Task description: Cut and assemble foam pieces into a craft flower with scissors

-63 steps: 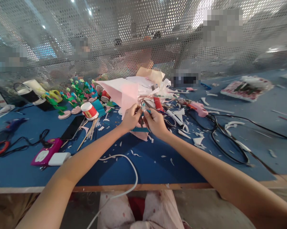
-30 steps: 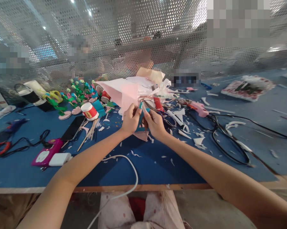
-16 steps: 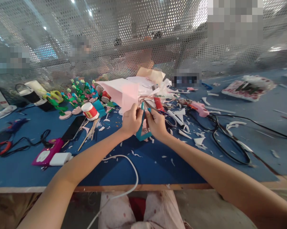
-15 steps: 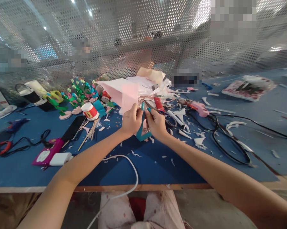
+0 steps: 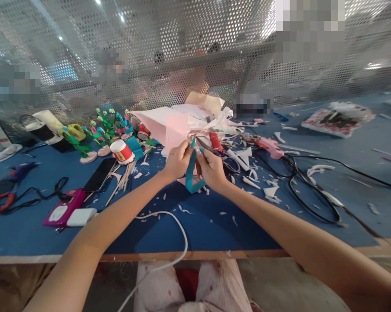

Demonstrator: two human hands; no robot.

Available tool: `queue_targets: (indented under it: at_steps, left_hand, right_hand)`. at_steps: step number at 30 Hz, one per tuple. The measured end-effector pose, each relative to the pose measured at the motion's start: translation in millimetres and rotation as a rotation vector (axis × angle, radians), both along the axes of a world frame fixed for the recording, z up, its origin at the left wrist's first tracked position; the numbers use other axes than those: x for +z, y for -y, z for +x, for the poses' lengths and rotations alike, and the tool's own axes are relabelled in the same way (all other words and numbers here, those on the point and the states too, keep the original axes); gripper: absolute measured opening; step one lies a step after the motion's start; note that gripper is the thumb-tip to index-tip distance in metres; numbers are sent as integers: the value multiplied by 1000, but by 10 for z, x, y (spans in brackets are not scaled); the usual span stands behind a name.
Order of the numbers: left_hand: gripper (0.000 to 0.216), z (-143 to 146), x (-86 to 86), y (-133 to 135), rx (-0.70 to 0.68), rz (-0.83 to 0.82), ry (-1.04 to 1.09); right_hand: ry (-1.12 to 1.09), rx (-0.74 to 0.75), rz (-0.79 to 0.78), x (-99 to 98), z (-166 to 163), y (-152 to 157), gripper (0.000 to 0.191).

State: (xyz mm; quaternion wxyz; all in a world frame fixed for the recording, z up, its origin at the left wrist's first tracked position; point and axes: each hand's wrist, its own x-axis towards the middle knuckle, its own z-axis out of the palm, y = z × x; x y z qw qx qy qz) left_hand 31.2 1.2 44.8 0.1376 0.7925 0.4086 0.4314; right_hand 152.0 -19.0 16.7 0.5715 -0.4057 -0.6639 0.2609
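Observation:
A blue-green paper strip (image 5: pixel 190 177) is bent into a loop that hangs between my hands above the blue table. My left hand (image 5: pixel 178 160) pinches one end of it between thumb and fingers. The other end is pinched in my right hand (image 5: pixel 211 167), close against the left one, so the two ends nearly meet at the fingertips. Just behind the hands lie pink paper sheets (image 5: pixel 176 132) and the dark blades of scissors (image 5: pixel 200 142). Part of the strip is hidden by the fingers.
Left stand a red-and-white paper cup (image 5: pixel 122 152), paper plants (image 5: pixel 109 123), a phone (image 5: pixel 100 174) and a purple case (image 5: pixel 65 209). At right lie a pink glue gun (image 5: pixel 272 148) with a looped black cord (image 5: pixel 291 186) and white paper scraps (image 5: pixel 272 193). A white cable (image 5: pixel 182 229) crosses the front edge.
The strip's loop has turned slightly, showing more of its flat side. My hands shifted only a little, with the fingertips still together at the strip's ends.

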Motion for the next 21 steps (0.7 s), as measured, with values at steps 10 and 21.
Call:
queue_targets:
  at_steps: [10,21]
  left_hand:
    - [21,37,11,65,-11,-68,-14]
    - [27,66,29,75,58,-124,-7]
  right_hand:
    - [-10,16,18,-41,16,-13,35]
    - [97,-113,32,-4,-3,1,36]
